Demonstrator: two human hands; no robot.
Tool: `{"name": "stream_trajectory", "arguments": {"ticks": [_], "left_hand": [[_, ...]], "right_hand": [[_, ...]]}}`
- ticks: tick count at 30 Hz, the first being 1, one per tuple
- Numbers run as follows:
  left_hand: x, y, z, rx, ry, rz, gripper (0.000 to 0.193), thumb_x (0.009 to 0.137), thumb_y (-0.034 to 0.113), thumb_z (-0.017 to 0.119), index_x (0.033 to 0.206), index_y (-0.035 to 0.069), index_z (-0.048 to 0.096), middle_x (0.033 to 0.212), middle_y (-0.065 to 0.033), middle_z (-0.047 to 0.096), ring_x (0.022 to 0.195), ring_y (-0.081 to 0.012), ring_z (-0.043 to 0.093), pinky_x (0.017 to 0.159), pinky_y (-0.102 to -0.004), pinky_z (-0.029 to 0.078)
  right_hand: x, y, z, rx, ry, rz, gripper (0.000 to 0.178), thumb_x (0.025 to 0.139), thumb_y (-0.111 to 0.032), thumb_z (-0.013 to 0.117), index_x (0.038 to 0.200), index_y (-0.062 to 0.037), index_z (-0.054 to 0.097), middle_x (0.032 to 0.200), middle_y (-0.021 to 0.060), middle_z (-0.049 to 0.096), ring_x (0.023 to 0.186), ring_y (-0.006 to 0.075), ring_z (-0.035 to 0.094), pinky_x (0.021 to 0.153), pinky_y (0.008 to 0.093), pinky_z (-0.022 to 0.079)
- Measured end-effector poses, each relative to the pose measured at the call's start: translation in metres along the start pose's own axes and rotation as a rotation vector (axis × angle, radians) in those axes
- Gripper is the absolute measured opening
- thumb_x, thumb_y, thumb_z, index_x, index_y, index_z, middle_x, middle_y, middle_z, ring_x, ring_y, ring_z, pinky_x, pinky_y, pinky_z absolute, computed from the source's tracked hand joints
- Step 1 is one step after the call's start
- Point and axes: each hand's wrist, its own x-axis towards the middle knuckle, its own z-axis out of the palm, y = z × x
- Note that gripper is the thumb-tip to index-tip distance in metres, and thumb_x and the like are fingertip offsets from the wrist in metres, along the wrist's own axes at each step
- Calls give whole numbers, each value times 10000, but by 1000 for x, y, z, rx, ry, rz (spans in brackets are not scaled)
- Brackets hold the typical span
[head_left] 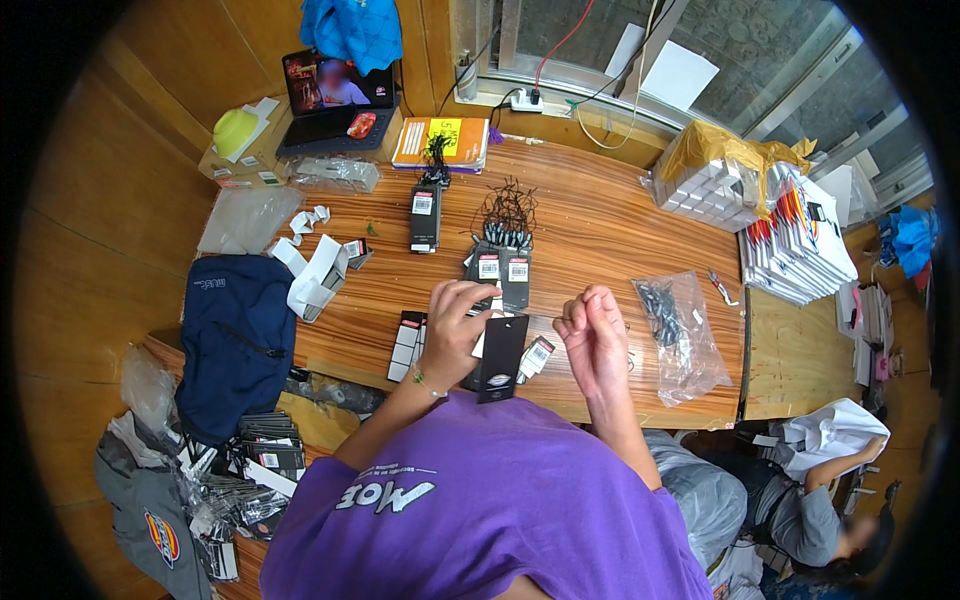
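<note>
My left hand [452, 335] is closed on a black hang tag [502, 360], which hangs upright just over the table's near edge. To its right my right hand [597, 335] is raised with thumb and fingertips pinched together; whatever they hold, if anything, is too small to make out. A white-labelled tag [537, 357] lies between the hands. Beyond them sit stacked hang tags [516, 285] with black strings fanned out at the far end. Partly behind my left hand are several black-and-white tags [406, 345].
Another tag stack [424, 218] stands farther back. At right lie a plastic bag of black strings [668, 320] and small snips [722, 288]. White boxes [710, 180] and a folded white pile [795, 245] fill the far right. A navy bag [235, 340] lies left; another person works at lower right.
</note>
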Motion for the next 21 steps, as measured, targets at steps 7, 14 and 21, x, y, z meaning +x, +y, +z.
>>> {"name": "stream_trajectory", "arguments": {"ticks": [7,14,21], "left_hand": [[5,-4,-5,-251,5,-174,123,702,56,697,811,29,646,822,-63,633,741,-217,600,684,-303,440],[8,7,-9,-512,22,-454,122,763,-12,640,884,-11,633,856,-86,611,800,-161,576,722,-257,444],[7,15,-6,-655,-75,-502,167,783,-13,627,949,-13,605,886,-70,619,811,-128,585,728,-240,465]], "right_hand": [[3,-5,-3,-120,71,-49,69,907,-110,503,938,-48,510,671,9,465,652,99,445,640,248,389],[-4,1,6,-465,-18,-65,115,878,-31,523,990,-5,509,717,45,578,644,87,527,603,205,417],[-8,4,14,-659,-57,53,64,857,-47,575,902,-7,552,760,27,605,683,77,572,621,196,472]]}}
